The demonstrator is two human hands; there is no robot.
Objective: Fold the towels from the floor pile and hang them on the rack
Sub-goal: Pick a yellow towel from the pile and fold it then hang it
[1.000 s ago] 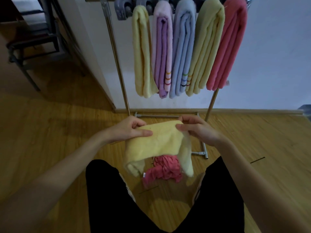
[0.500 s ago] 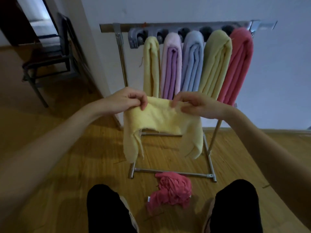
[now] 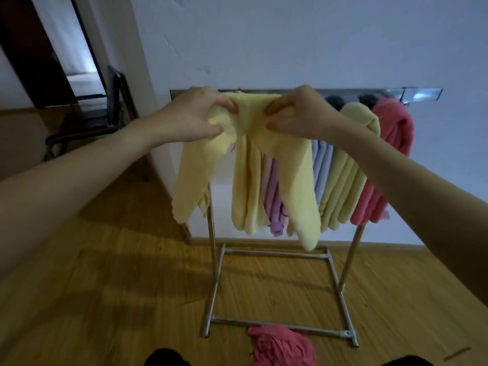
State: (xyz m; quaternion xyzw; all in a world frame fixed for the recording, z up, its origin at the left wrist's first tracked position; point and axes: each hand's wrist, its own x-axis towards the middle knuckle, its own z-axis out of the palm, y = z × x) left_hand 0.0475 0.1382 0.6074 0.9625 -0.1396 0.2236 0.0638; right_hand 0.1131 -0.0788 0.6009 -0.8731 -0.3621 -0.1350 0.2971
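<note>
1. My left hand (image 3: 196, 116) grips one bunched end of the pale yellow towel (image 3: 264, 165), fingers curled into the cloth.
2. My right hand (image 3: 298, 113) pinches the same towel just beside it, thumb under, fingers over.
3. The towel is up at the top bar of the rack (image 3: 420, 92), its ends drooping down in front of the hung towels (whether it already rests on the bar I cannot tell).
4. On the rack hang a purple towel (image 3: 274, 204), a blue towel (image 3: 320, 167), a yellow-green towel (image 3: 343, 178) and a red towel (image 3: 390, 154).
5. A crumpled red towel on the floor (image 3: 280, 344) lies by the rack's base rail, near my knees.
6. A dark chair (image 3: 105, 112) stands to the left by the doorway.
</note>
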